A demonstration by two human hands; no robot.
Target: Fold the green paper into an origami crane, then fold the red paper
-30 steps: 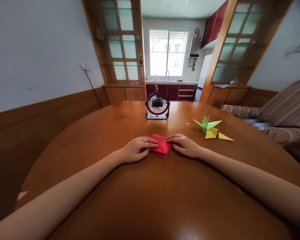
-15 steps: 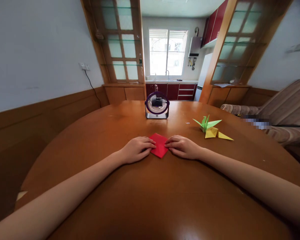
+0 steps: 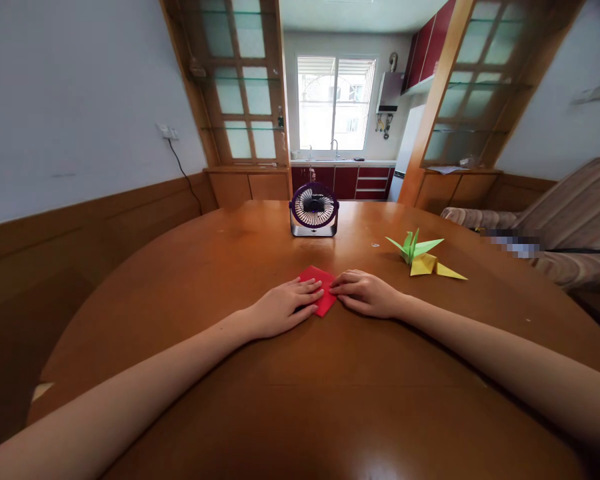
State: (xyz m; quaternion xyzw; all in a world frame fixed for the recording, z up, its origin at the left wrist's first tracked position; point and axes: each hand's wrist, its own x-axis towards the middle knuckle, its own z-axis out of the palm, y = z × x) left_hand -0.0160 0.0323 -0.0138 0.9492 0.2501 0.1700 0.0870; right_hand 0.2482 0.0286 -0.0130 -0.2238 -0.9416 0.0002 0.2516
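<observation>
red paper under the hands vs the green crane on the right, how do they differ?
The red folded paper lies flat on the brown wooden table; the green paper crane stands up with wings and points spread. The red paper is pressed by the left hand and right hand; the green crane is untouched, beside a yellow paper crane. The red paper is a plain diamond shape; the crane is a finished figure. Both are coloured origami paper.
</observation>
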